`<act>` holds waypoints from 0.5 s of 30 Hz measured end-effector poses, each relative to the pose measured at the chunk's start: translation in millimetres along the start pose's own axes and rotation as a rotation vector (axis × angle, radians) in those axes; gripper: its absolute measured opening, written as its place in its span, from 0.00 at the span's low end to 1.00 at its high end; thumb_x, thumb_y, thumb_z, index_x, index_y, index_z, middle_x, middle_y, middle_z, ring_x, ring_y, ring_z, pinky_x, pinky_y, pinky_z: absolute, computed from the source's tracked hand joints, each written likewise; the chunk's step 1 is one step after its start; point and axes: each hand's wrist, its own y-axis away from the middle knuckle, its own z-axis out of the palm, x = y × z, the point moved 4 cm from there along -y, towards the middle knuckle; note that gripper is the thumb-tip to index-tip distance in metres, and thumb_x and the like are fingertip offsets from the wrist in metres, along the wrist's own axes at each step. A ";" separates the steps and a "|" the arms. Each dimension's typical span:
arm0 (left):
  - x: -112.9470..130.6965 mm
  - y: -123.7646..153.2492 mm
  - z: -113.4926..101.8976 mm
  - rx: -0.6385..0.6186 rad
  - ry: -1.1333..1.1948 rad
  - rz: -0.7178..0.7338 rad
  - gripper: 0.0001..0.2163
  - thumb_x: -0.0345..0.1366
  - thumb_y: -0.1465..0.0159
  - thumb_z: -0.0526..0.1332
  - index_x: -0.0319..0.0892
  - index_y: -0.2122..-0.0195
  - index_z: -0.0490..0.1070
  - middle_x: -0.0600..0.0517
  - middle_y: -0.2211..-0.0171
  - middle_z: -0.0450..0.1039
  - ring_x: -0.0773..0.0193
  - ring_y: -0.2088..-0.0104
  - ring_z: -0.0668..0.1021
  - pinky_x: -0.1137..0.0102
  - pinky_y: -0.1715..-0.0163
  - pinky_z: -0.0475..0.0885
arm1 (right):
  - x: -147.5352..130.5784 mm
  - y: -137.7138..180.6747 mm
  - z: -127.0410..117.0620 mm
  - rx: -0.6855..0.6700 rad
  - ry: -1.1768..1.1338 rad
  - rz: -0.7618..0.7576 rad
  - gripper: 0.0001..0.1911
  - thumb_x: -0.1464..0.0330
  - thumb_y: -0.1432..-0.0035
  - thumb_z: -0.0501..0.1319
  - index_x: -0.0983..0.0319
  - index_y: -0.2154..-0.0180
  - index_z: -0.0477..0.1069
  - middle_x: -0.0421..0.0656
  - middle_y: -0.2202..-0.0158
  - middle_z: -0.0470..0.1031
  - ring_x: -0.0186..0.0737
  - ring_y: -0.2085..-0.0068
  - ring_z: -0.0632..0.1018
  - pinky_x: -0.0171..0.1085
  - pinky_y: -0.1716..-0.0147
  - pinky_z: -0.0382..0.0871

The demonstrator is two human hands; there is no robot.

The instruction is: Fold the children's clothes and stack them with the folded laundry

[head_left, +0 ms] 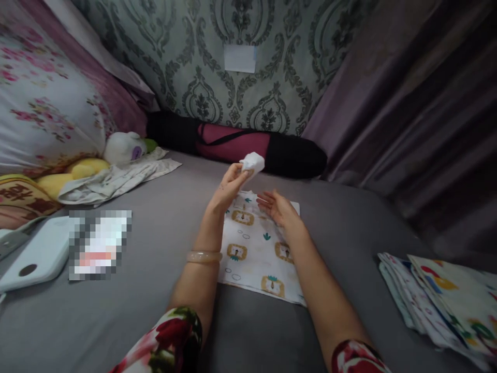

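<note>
My left hand (232,184), with a pale bangle on the wrist, pinches a small white bunched piece (254,161) that looks like fabric. It is held up above the far end of a white cloth (250,259) printed with lion faces and green leaves. Whether the white piece is joined to this cloth I cannot tell. The cloth lies flat on the grey sheet between my forearms. My right hand (277,208) hovers over or rests at the cloth's far right part, fingers apart, holding nothing.
A stack of folded printed cloths (446,300) lies at the right. On the left are a white device (42,254), a blurred-out rectangular item (101,246), a crumpled cloth (120,178) and plush toys (124,147). A black and maroon long bag (236,142) lies along the wall.
</note>
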 end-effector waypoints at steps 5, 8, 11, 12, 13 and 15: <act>0.8 9.0 5.2 -0.142 -0.300 -0.114 0.14 0.43 0.38 0.60 0.43 0.54 0.73 0.46 0.53 0.75 0.58 0.52 0.76 0.67 0.53 0.70 | 27.5 15.5 -28.1 0.055 -0.281 0.107 0.45 0.60 0.40 0.11 0.67 0.32 0.42 0.56 0.38 0.64 0.50 0.44 0.73 0.55 0.48 0.65; -9.7 9.3 -40.3 0.070 -0.605 -0.268 0.14 0.39 0.36 0.56 0.40 0.53 0.71 0.45 0.56 0.75 0.59 0.56 0.77 0.67 0.57 0.71 | 41.0 18.0 -32.1 0.147 -0.492 0.197 0.44 0.54 0.38 0.16 0.64 0.33 0.47 0.53 0.38 0.66 0.51 0.43 0.72 0.56 0.48 0.65; -23.8 15.0 -77.9 0.069 -0.947 -0.527 0.13 0.37 0.38 0.57 0.39 0.54 0.70 0.47 0.63 0.76 0.61 0.63 0.78 0.71 0.64 0.72 | 44.7 16.7 -32.6 0.178 -0.774 0.209 0.42 0.46 0.37 0.27 0.64 0.38 0.58 0.54 0.45 0.72 0.53 0.47 0.74 0.57 0.50 0.67; -28.6 17.1 -84.0 0.042 -1.008 -0.596 0.13 0.38 0.39 0.59 0.39 0.54 0.70 0.48 0.65 0.77 0.62 0.65 0.78 0.72 0.67 0.71 | 44.5 16.0 -33.3 0.177 -0.880 0.205 0.41 0.45 0.37 0.32 0.64 0.41 0.62 0.54 0.48 0.75 0.53 0.48 0.75 0.57 0.51 0.68; -33.3 18.7 -86.9 0.019 -1.038 -0.647 0.13 0.38 0.40 0.60 0.39 0.55 0.70 0.48 0.66 0.77 0.62 0.67 0.78 0.73 0.69 0.71 | 44.2 15.6 -34.5 0.177 -0.972 0.210 0.38 0.44 0.37 0.39 0.65 0.44 0.65 0.54 0.52 0.77 0.53 0.50 0.77 0.57 0.52 0.70; -42.8 19.5 -85.2 -0.016 -1.057 -0.701 0.14 0.38 0.42 0.62 0.40 0.56 0.70 0.49 0.66 0.77 0.63 0.68 0.78 0.74 0.71 0.70 | 45.3 16.4 -38.4 0.203 -1.057 0.261 0.27 0.50 0.37 0.51 0.65 0.50 0.69 0.52 0.59 0.79 0.51 0.55 0.79 0.54 0.55 0.73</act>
